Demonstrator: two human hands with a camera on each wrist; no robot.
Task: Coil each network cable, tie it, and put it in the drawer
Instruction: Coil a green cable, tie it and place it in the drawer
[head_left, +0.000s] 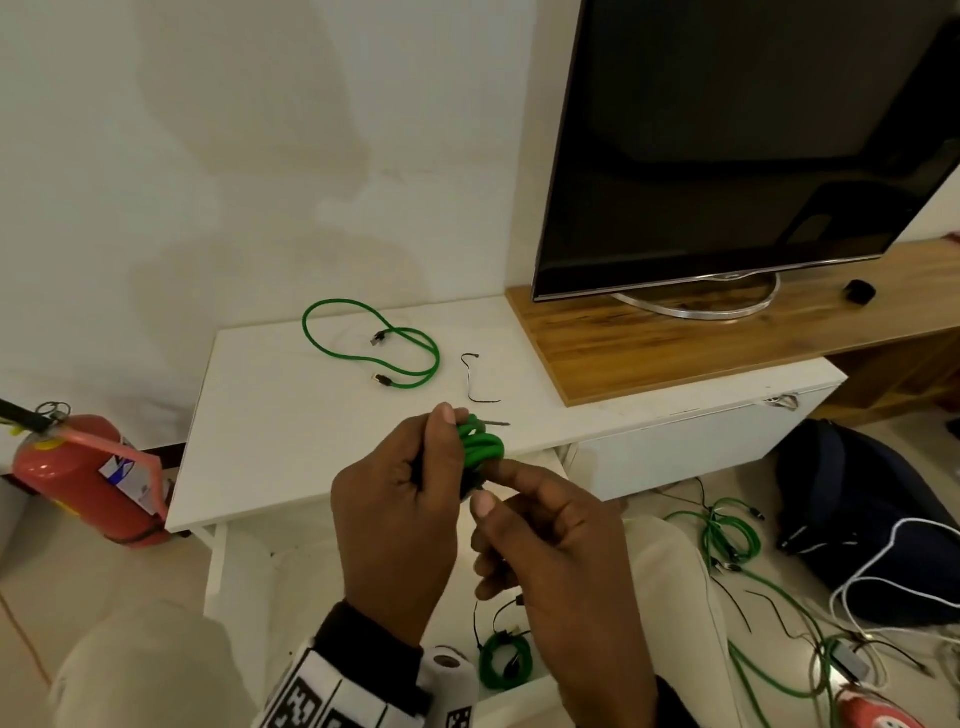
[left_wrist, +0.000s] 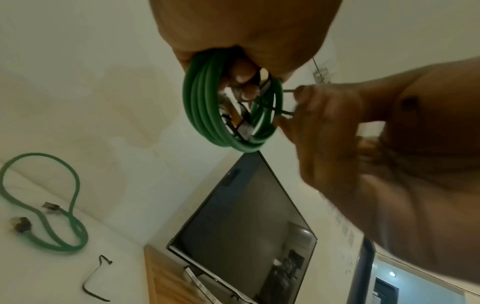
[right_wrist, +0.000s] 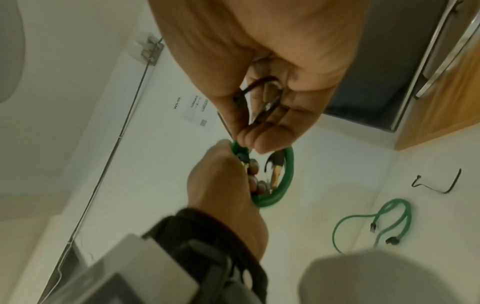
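Left hand (head_left: 397, 499): fingers curled through a small coil of green network cable (head_left: 480, 447), gripping it above the front edge of the white counter (head_left: 291, 415); plugs sit inside the coil in the left wrist view.
Right hand (head_left: 550, 545): thumb and forefinger pinched on a thin black tie (right_wrist: 262, 98) at the coil's edge; the rest of the tie loops across the palm.
Second cable (head_left: 371, 343): green, uncoiled, lying loose on the counter well behind the hands, both plugs showing.
Spare tie (head_left: 475, 379): black, bent, flat on the counter just right of the second cable.
Drawer (head_left: 514, 699): open below the hands, a tied green coil (head_left: 504, 660) inside.
Floor, right: a tangle of green cables (head_left: 727, 535) near a dark bag (head_left: 852, 499).
TV (head_left: 743, 135): on a wooden top at the right.
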